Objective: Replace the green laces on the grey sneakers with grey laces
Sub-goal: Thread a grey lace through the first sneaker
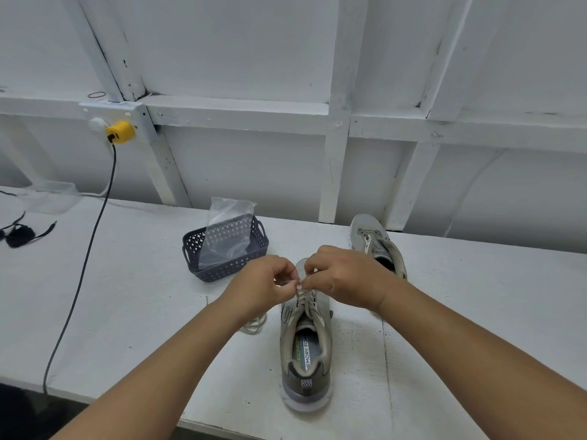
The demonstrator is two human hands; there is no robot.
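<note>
I see both hands pinched on the grey lace (pixel 305 295) of the near sneaker (pixel 305 344) — left hand (pixel 263 282), right hand (pixel 344 276) — heel toward the table's (pixel 133 296) front edge; second sneaker (pixel 376 244) toward the back edge.

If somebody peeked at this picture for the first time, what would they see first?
Probably the two hands, the left hand and right hand, pinching a pale lace over the near grey sneaker in the middle of the white table. Next, the dark basket holding a clear plastic bag just behind, and the bright yellow plug on the wall, far left.
</note>
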